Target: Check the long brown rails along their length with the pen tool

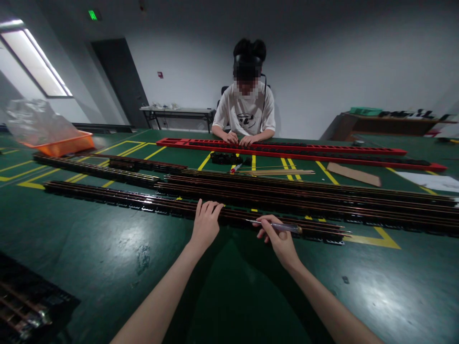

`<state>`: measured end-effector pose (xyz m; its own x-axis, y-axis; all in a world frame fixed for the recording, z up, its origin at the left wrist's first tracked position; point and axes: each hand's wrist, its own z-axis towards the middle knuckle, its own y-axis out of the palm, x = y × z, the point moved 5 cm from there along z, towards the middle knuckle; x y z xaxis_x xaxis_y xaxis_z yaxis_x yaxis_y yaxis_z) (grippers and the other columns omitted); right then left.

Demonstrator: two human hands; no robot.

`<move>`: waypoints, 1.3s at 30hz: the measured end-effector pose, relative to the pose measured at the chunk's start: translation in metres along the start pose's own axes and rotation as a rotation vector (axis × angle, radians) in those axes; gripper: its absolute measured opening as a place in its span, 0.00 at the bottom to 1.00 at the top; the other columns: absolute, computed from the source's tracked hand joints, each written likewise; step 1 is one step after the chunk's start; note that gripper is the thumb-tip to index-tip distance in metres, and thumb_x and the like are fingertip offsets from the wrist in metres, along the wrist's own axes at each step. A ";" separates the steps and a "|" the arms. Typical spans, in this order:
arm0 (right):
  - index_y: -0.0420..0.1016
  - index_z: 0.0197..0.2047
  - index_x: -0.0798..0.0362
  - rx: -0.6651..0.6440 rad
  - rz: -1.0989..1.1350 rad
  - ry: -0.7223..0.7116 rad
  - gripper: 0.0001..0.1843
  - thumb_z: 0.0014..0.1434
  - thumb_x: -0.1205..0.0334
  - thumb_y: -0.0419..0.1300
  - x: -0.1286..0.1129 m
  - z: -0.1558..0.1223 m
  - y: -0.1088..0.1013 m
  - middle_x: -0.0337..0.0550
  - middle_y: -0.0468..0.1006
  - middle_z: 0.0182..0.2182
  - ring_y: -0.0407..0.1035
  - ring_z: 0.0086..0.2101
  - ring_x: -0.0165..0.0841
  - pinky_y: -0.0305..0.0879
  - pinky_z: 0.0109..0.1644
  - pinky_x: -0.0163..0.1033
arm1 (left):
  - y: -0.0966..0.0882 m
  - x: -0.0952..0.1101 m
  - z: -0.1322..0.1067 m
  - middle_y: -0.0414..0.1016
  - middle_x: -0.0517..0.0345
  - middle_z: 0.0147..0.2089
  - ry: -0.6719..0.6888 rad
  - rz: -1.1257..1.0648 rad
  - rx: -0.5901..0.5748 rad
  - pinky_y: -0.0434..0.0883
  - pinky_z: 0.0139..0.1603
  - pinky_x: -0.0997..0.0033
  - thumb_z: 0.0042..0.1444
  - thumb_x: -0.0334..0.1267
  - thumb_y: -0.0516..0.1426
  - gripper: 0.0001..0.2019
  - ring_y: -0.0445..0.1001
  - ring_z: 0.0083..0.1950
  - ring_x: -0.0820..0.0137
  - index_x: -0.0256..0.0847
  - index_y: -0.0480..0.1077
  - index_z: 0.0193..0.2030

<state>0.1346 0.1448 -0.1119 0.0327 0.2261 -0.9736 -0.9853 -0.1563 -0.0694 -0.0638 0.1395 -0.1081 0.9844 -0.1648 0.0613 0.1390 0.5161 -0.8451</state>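
Note:
A long black rail (pixel 118 199) with copper-coloured rods along it lies across the table in front of me. My left hand (pixel 207 222) rests on its near side, fingers stretched over the rods and holding nothing I can see. To the right, my right hand (pixel 278 234) is closed around a screwdriver (pixel 287 227) with a translucent handle. The thin shaft points left, its tip over the rail between my two hands. Whether the tip touches anything there, I cannot tell.
More black rails with rods (pixel 322 198) lie just behind. Across the table, a person (pixel 247 110) has both hands at red frames (pixel 304 155). An orange bin (pixel 68 144) with clear plastic stands left, cardboard (pixel 353 174) right. Another rail bundle (pixel 28 301) fills the near left corner.

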 end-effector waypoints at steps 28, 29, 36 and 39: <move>0.71 0.37 0.53 -0.027 -0.019 -0.010 0.17 0.57 0.46 0.55 0.000 0.000 0.001 0.45 0.78 0.33 0.69 0.24 0.30 0.60 0.21 0.32 | 0.004 0.003 0.000 0.73 0.51 0.47 0.023 -0.046 0.021 0.51 0.64 0.49 0.57 0.43 0.52 0.15 0.68 0.52 0.61 0.39 0.68 0.48; 0.71 0.37 0.53 -0.025 -0.018 -0.010 0.17 0.57 0.46 0.55 0.001 0.000 0.001 0.45 0.78 0.33 0.69 0.24 0.30 0.60 0.21 0.31 | 0.003 0.003 0.000 0.73 0.51 0.48 0.021 -0.036 0.026 0.51 0.64 0.49 0.57 0.42 0.52 0.15 0.68 0.53 0.60 0.39 0.68 0.48; 0.71 0.37 0.53 -0.037 -0.037 -0.015 0.17 0.57 0.47 0.55 -0.001 0.000 0.002 0.47 0.78 0.33 0.68 0.24 0.29 0.60 0.21 0.32 | 0.001 0.005 0.000 0.73 0.51 0.49 0.014 0.014 0.064 0.52 0.64 0.50 0.56 0.38 0.52 0.14 0.66 0.55 0.59 0.39 0.68 0.49; 0.71 0.37 0.53 -0.027 -0.033 -0.009 0.17 0.57 0.47 0.55 -0.001 0.001 0.003 0.47 0.78 0.33 0.68 0.23 0.29 0.60 0.21 0.32 | 0.001 0.004 0.000 0.73 0.52 0.49 0.013 0.019 0.061 0.51 0.65 0.50 0.56 0.36 0.52 0.14 0.66 0.55 0.59 0.39 0.68 0.49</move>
<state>0.1318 0.1447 -0.1114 0.0632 0.2402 -0.9687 -0.9788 -0.1748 -0.1072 -0.0596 0.1394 -0.1091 0.9856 -0.1650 0.0381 0.1267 0.5694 -0.8123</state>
